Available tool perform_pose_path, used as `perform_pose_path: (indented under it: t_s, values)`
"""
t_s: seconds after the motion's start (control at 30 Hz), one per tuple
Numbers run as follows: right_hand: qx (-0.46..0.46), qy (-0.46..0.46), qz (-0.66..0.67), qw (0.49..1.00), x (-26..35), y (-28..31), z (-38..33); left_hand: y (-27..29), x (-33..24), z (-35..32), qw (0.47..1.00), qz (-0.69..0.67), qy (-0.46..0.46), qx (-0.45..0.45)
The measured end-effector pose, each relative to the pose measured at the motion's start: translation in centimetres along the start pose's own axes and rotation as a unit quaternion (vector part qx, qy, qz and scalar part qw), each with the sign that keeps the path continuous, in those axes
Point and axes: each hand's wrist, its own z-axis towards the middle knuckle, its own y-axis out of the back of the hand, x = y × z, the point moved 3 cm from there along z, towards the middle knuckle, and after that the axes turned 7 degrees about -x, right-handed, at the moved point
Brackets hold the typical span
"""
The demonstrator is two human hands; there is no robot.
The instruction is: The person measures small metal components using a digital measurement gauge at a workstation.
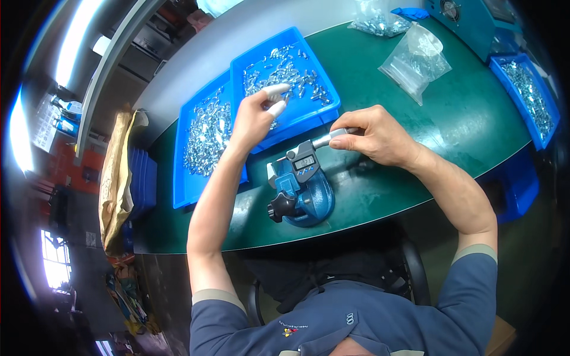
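My left hand hovers over the upper blue tray, white cots on its thumb and a fingertip. The two tips are apart, and I see nothing held between them. Small shiny metal cylinders lie scattered in that tray. With its thumb and fingers, my right hand grips the thimble end of a digital micrometer. The micrometer is clamped in a blue stand with a black knob. Whether a part sits between its jaws is too small to tell.
A second blue tray, full of similar metal parts, lies partly under the first. Clear plastic bags rest at the far side of the green table. On the right stands another blue bin of parts, near a teal machine.
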Motion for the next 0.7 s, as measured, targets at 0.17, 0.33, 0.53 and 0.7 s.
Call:
perform_pose_path:
  t_s: [0.17, 0.33, 0.53, 0.7]
  values:
    - [0.001, -0.001, 0.018, 1.000, 0.3, -0.2, -0.1, 0.8, -1.5, -7.9, 0.939, -0.322, 0.112, -0.034]
    - [-0.003, -0.017, 0.018, 1.000, 0.4, -0.3, -0.1, 0.7, -0.4, -11.0, 0.896, -0.423, 0.127, -0.053]
    - [-0.003, -0.011, 0.020, 1.000, 0.5, -0.5, 0.1, 0.5, 0.3, -12.0, 0.866, -0.469, 0.159, -0.071]
    - [-0.002, -0.026, 0.010, 1.000, 0.5, -0.4, 0.0, 0.8, 0.4, -12.2, 0.862, -0.479, 0.155, -0.065]
